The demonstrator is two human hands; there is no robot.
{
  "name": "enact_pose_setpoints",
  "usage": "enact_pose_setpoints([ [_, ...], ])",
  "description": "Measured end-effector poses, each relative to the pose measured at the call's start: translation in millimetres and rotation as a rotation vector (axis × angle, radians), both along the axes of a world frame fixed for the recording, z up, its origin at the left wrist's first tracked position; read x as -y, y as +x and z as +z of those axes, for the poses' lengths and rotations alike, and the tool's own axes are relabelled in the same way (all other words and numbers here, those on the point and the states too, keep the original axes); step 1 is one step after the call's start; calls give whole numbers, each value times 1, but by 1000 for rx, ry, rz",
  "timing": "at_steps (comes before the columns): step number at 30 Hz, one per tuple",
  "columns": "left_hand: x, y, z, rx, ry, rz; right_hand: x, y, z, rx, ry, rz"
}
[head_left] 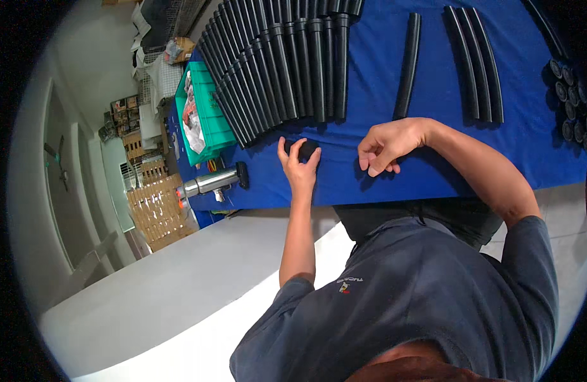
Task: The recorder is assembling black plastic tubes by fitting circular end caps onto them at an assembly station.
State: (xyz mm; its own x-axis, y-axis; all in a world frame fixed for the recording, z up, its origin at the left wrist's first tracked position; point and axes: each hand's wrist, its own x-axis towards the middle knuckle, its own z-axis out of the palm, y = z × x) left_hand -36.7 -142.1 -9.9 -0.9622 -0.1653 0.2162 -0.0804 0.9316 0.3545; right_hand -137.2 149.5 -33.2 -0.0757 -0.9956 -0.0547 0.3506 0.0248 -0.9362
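Note:
My left hand [300,167] has its fingers and thumb curled round a short black round piece [308,150] at the front of the blue-covered table. Its exact kind is not clear. To the right, my right hand [393,148] is closed, with thumb and fingers drawn together and pointing down. Whatever may be between those fingers is hidden. Just beyond that hand lies a single black tube [409,60], its near end reaching the back of the wrist. Past my left hand, many long black tubes [268,70] lie fanned side by side.
Three black tubes [477,63] lie together on the right of the blue cloth [376,63]. Several black round-ended pieces [570,95] crowd the right edge. A green bin [207,118] with plastic bags and a silver cylindrical tool [210,183] stand at left. Stacked cardboard [158,207] is beyond.

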Motion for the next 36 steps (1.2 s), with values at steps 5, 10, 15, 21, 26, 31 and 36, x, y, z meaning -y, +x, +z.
enact_pose_setpoints([
  [5,-21,-4,6,88,97,24,-4,4,2,-13,9,-15],
  [10,-25,-2,19,80,-12,40,-7,2,-1,0,22,-17],
  [15,-43,-18,40,-201,-312,-82,-6,0,6,-1,47,-1],
  [21,-71,-53,37,8,-372,-334,-6,1,3,-2,11,-29],
  [26,-71,-62,34,18,-359,-312,-7,0,6,-21,16,-21],
  [31,-73,-62,31,27,-341,-315,-7,1,3,-24,23,-17],
  [36,-73,-63,32,-3,-321,-311,-6,0,5,-37,16,-13],
])
